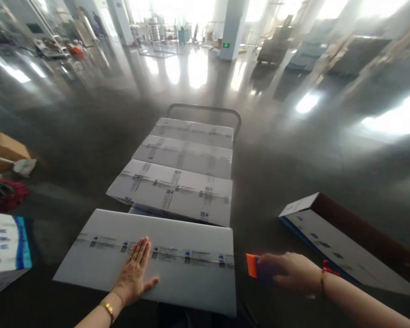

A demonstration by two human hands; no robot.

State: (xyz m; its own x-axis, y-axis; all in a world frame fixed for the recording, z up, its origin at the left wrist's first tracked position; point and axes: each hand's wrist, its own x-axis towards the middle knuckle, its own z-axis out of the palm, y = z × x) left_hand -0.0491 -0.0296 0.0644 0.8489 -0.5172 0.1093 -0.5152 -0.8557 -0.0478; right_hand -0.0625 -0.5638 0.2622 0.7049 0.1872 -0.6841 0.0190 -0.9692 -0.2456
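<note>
My left hand [136, 273] lies flat on the top of the nearest white carton [194, 287], fingers stretched and thumb out. A strip of printed tape [171, 253] runs along the carton's length, and my fingertips reach it. To the right of that carton, my right hand [290, 273] is closed around an orange and dark blue hand tool [252, 266]. Its orange end points left at the carton's right edge without touching it. Motion blur and my fingers hide the rest of the tool. Beyond the carton stand more taped white cartons [177, 184] in a row.
A metal push handle [205, 107] rises behind the row. On the right is an open, long white box [341, 241]. At left are a white and blue box [7, 246], a red and green bundle [5, 193] and a brown cardboard box [5, 148]. Pillars stand far back.
</note>
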